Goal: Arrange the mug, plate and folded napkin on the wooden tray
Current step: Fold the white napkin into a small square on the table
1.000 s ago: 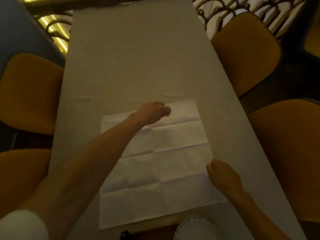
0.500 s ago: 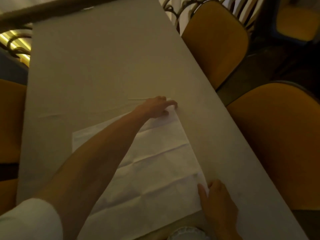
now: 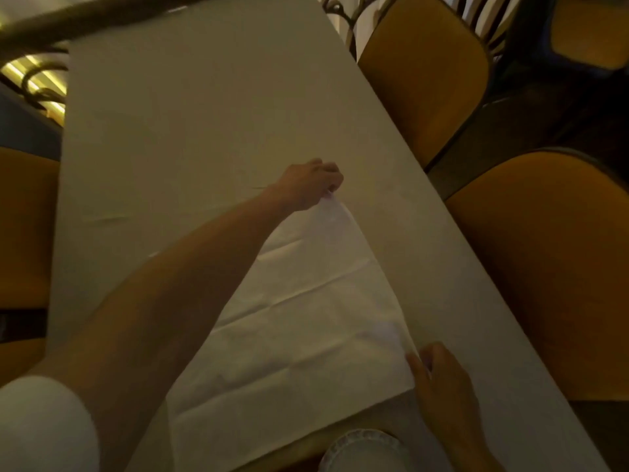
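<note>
The left hand (image 3: 308, 185) pinches the paper napkin's (image 3: 306, 328) far corner at frame centre; the right hand (image 3: 442, 379), lower right, seems to grip its near corner. Bring both corners across together, edges matched, then crease flat.

A long table (image 3: 190, 107) under a pale cloth runs away from the camera. 2 ochre chairs (image 3: 422, 73) (image 3: 551, 264) stand along its right side, 1 (image 3: 23, 226) on its left.

Left hand (image 3: 308, 185) outstretched, fingers pinched; right hand (image 3: 442, 379) low, fingers curled
</note>
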### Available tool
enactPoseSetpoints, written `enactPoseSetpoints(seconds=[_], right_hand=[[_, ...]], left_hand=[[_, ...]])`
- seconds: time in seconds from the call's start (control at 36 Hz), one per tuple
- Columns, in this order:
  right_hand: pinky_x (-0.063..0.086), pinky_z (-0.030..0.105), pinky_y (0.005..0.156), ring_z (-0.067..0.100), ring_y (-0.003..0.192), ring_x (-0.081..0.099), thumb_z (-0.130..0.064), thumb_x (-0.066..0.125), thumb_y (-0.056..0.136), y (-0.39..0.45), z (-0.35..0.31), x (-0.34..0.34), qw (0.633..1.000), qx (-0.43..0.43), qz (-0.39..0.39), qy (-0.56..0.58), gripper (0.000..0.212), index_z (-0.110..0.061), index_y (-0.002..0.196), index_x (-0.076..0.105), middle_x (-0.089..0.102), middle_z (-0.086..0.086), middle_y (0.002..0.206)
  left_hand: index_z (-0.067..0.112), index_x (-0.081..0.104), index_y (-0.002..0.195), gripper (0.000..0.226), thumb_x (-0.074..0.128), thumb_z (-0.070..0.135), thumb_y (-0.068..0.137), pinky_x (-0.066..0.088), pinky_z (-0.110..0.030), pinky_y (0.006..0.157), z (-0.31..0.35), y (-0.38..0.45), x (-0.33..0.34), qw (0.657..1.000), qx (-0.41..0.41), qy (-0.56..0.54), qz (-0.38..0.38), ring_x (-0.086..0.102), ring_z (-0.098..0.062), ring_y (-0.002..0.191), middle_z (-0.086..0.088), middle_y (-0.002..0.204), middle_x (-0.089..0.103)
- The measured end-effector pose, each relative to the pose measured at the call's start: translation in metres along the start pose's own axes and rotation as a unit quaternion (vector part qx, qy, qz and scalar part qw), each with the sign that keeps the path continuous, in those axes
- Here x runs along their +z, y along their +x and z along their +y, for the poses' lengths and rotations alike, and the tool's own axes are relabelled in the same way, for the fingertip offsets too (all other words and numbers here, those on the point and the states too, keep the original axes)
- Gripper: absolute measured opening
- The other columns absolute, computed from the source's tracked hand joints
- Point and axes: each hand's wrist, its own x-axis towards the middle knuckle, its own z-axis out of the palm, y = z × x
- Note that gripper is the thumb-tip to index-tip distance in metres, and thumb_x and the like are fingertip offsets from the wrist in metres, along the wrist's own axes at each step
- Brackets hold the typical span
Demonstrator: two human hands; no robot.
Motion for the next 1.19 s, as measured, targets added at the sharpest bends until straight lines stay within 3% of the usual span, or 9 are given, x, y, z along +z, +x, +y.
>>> enactPoseSetpoints(seconds=[0.14, 0.22, 0.36, 0.53, 0.61, 0.83, 0.89, 1.0, 1.19], right_hand=[[0.042, 0.035, 0.060, 0.022, 0.068, 0.055, -0.026, 0.063, 0.091, 0.015, -0.013, -0.031, 0.999, -0.022, 0.026, 0.030, 0.020, -0.020, 0.079, 0.047, 0.056, -0.003, 0.073], [0.040, 0.031, 0.060, 0.021, 0.073, 0.056, -0.018, 0.067, 0.088, 0.015, -0.028, -0.049, 0.996, -0.056, 0.043, 0.060, 0.016, -0.019, 0.090, 0.052, 0.059, 0.000, 0.082], [0.040, 0.017, 0.056, 0.006, 0.069, 0.057, -0.020, 0.069, 0.086, -0.004, -0.053, -0.068, 0.989, -0.126, 0.007, 0.073, 0.037, -0.030, 0.114, 0.048, 0.061, -0.010, 0.081], [0.042, 0.006, 0.060, -0.006, 0.078, 0.059, -0.018, 0.075, 0.081, -0.040, -0.072, -0.067, 0.974, -0.201, -0.037, 0.096, 0.016, -0.026, 0.093, 0.067, 0.067, -0.013, 0.074], [0.039, 0.005, 0.061, -0.005, 0.075, 0.059, -0.019, 0.077, 0.080, -0.061, -0.084, -0.056, 0.960, -0.258, -0.061, 0.091, 0.024, -0.037, 0.085, 0.062, 0.066, -0.015, 0.077], [0.038, 0.007, 0.062, 0.000, 0.070, 0.055, -0.041, 0.059, 0.079, -0.103, -0.110, -0.010, 0.923, -0.351, -0.144, 0.068, 0.008, -0.035, 0.084, 0.059, 0.056, -0.014, 0.070], [0.040, 0.009, 0.062, 0.002, 0.070, 0.056, -0.039, 0.057, 0.080, -0.111, -0.115, 0.003, 0.914, -0.363, -0.172, 0.057, 0.011, -0.035, 0.091, 0.057, 0.057, -0.012, 0.071], [0.047, 0.028, 0.068, 0.007, 0.072, 0.056, -0.037, 0.052, 0.088, -0.125, -0.125, 0.032, 0.884, -0.399, -0.244, 0.023, 0.015, -0.035, 0.103, 0.052, 0.061, -0.006, 0.078], [0.045, 0.031, 0.074, 0.012, 0.084, 0.052, -0.031, 0.050, 0.095, -0.137, -0.143, 0.074, 0.854, -0.417, -0.306, -0.056, 0.021, -0.030, 0.115, 0.047, 0.059, -0.004, 0.093]], left_hand=[[0.020, 0.042, 0.082, 0.017, 0.053, 0.007, 0.085, 0.041, -0.037, 0.064, -0.006, -0.007, -0.032, 0.997, -0.055, -0.045, 0.025, 0.051, -0.025, 0.082, -0.003, 0.085, 0.055], [0.017, 0.045, 0.085, 0.017, 0.051, 0.001, 0.082, 0.038, -0.034, 0.064, -0.009, -0.016, -0.046, 0.995, -0.054, -0.067, 0.057, 0.050, -0.025, 0.081, -0.005, 0.088, 0.057], [0.025, 0.056, 0.099, 0.025, 0.053, 0.005, 0.083, 0.043, -0.031, 0.066, -0.021, -0.040, -0.064, 0.991, -0.069, -0.063, 0.100, 0.057, -0.023, 0.087, -0.001, 0.101, 0.058], [0.017, 0.063, 0.083, 0.015, 0.059, 0.003, 0.080, 0.047, -0.035, 0.064, -0.035, -0.092, -0.080, 0.985, -0.098, -0.073, 0.122, 0.059, -0.025, 0.078, -0.005, 0.089, 0.059], [0.010, 0.063, 0.082, 0.012, 0.060, -0.002, 0.079, 0.046, -0.036, 0.067, -0.043, -0.123, -0.085, 0.983, -0.118, -0.065, 0.124, 0.059, -0.029, 0.078, -0.010, 0.089, 0.060], [0.003, 0.061, 0.077, 0.021, 0.053, -0.015, 0.068, 0.048, -0.038, 0.064, -0.066, -0.217, -0.078, 0.970, -0.181, -0.071, 0.147, 0.059, -0.033, 0.073, -0.019, 0.086, 0.058], [0.003, 0.059, 0.077, 0.022, 0.053, -0.015, 0.067, 0.048, -0.039, 0.064, -0.071, -0.237, -0.073, 0.966, -0.208, -0.063, 0.142, 0.058, -0.034, 0.074, -0.019, 0.087, 0.057], [0.005, 0.058, 0.078, 0.018, 0.057, -0.012, 0.072, 0.048, -0.040, 0.065, -0.080, -0.270, -0.059, 0.958, -0.245, -0.047, 0.139, 0.057, -0.034, 0.075, -0.018, 0.090, 0.056], [0.005, 0.058, 0.079, 0.017, 0.059, -0.011, 0.075, 0.049, -0.039, 0.066, -0.090, -0.315, -0.024, 0.948, -0.296, -0.052, 0.108, 0.056, -0.034, 0.077, -0.017, 0.093, 0.055]])
